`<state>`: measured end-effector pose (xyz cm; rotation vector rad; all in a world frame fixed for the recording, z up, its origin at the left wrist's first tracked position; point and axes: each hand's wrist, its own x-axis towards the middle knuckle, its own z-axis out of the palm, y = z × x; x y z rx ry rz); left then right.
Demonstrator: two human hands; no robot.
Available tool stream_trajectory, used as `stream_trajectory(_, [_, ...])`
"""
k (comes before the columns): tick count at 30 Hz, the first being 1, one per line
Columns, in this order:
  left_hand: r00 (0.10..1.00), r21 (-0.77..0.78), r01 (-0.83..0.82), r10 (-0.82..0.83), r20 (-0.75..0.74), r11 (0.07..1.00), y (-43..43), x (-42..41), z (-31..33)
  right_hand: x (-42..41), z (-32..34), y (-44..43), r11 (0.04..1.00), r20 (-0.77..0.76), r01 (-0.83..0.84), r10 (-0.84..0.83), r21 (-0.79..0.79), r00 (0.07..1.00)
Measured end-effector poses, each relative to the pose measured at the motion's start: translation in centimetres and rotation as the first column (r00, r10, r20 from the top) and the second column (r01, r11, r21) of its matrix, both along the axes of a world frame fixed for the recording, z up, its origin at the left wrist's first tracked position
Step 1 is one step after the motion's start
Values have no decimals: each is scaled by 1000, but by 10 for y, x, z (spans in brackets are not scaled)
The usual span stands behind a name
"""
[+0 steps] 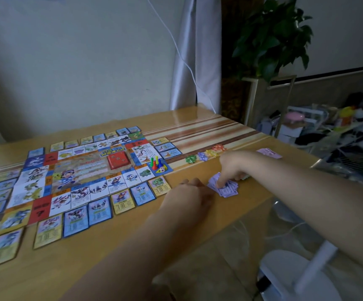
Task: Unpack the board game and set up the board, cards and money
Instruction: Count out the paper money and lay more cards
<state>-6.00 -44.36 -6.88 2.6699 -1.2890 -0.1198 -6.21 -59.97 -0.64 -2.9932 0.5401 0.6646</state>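
The game board lies flat on the wooden table, ringed by blue and yellow property cards. A red card deck sits at its centre, and pawns with a die stand on its near right corner. A loose pile of purple money notes lies right of the board. My right hand presses its fingertips down on that pile. My left hand rests beside the notes, fingers curled at their left edge. One more purple note stack lies further right.
Small heaps of coloured tokens lie in a row behind my right hand. The table's right edge runs close to the money. A white stand sits on the floor below. A plant and cluttered shelves fill the right side.
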Motion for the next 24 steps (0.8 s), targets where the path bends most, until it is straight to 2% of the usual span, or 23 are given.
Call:
stream_trajectory(11, [1000, -4, -5, 5, 11, 1000, 3, -1, -3, 15, 4, 6, 997, -194, 79, -78, -2, 978])
stream_trajectory(16, [1000, -8, 0, 0, 18, 1000, 2, 0, -4, 14, 6, 10, 995, -237, 79, -91, -57, 967])
stream_trajectory(24, [1000, -20, 16, -16, 20, 1000, 4, 1, -3, 16, 5, 19, 991, -225, 22, -51, -131, 973])
